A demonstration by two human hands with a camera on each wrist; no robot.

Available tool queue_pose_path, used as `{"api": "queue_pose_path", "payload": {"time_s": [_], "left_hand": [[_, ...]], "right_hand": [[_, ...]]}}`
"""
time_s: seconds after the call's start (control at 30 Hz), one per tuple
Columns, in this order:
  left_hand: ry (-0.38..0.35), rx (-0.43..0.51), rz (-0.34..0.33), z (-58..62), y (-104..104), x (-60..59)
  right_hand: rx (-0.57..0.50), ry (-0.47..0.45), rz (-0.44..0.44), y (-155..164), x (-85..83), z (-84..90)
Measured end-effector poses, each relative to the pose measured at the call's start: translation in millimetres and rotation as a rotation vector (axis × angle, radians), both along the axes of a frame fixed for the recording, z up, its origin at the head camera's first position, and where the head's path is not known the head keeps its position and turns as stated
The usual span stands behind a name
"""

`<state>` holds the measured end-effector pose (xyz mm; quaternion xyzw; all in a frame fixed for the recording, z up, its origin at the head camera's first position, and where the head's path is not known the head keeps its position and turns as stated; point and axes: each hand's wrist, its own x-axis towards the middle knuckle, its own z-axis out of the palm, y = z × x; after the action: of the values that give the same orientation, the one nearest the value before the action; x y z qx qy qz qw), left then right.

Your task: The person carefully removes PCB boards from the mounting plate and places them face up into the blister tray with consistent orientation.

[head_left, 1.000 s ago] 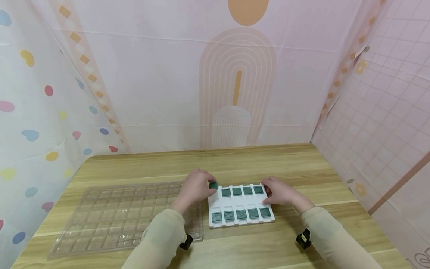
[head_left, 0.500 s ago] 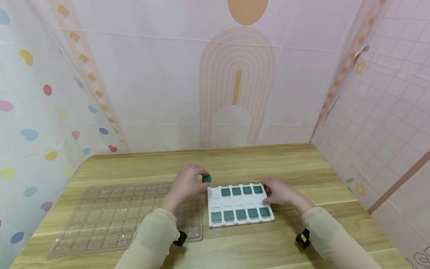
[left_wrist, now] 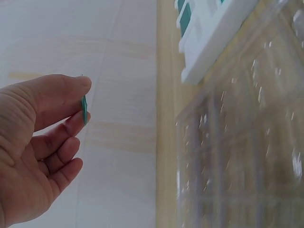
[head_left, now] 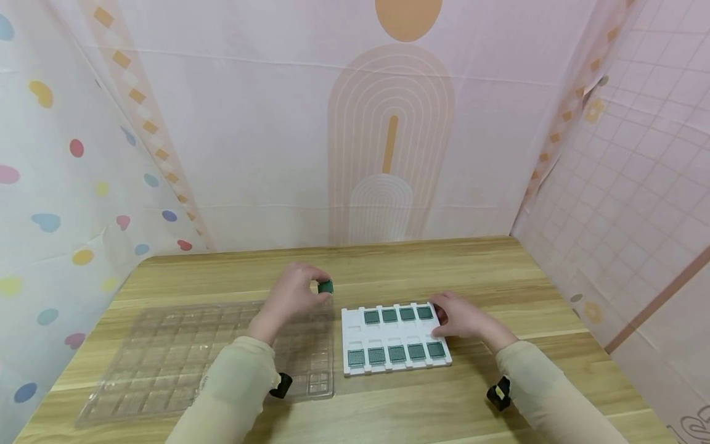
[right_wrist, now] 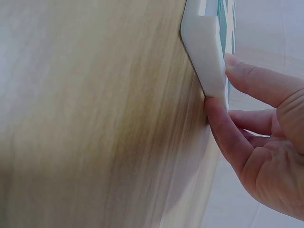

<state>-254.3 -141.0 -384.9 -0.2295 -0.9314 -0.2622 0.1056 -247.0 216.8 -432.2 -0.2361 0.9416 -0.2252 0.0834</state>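
My left hand [head_left: 294, 290] pinches a small green circuit board [head_left: 325, 287] between thumb and fingertips, above the far right end of the clear plastic tray [head_left: 183, 357]. In the left wrist view the board shows edge-on, a thin green sliver [left_wrist: 85, 110]. To the right lies a white tray [head_left: 388, 335] holding several more green boards in two rows, with bare white at its back left corner. My right hand [head_left: 457, 317] grips that tray's right edge; in the right wrist view the thumb [right_wrist: 251, 78] is at its top face and a finger [right_wrist: 228, 130] at its lower edge.
The wooden table [head_left: 421, 407] carries both trays side by side, the clear one partly under my left forearm. Its compartments are see-through. A pale patterned cloth [head_left: 255, 154] hangs behind the table and at both sides.
My left hand has carried the green board from the white tray's back left corner to the left and away, over the clear tray. The right hand stays at the white tray's edge.
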Motion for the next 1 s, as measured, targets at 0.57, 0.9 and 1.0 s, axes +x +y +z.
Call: {"api": "queue_pose_path", "payload": {"time_s": [0.57, 0.9, 1.0], "left_hand": [[0.053, -0.109, 0.03, -2.1, -37.6, -3.1], [0.023, -0.141, 0.056, -10.0, -54.2, -4.1], [0.007, -0.149, 0.063, -11.5, -57.3, -4.1]], "right_hand": [[-0.013, -0.019, 0.007, 3.6, -1.8, -2.4], [-0.011, -0.03, -0.006, 3.4, -1.1, -3.0], [-0.008, -0.029, -0.009, 3.5, -1.2, -3.6]]}}
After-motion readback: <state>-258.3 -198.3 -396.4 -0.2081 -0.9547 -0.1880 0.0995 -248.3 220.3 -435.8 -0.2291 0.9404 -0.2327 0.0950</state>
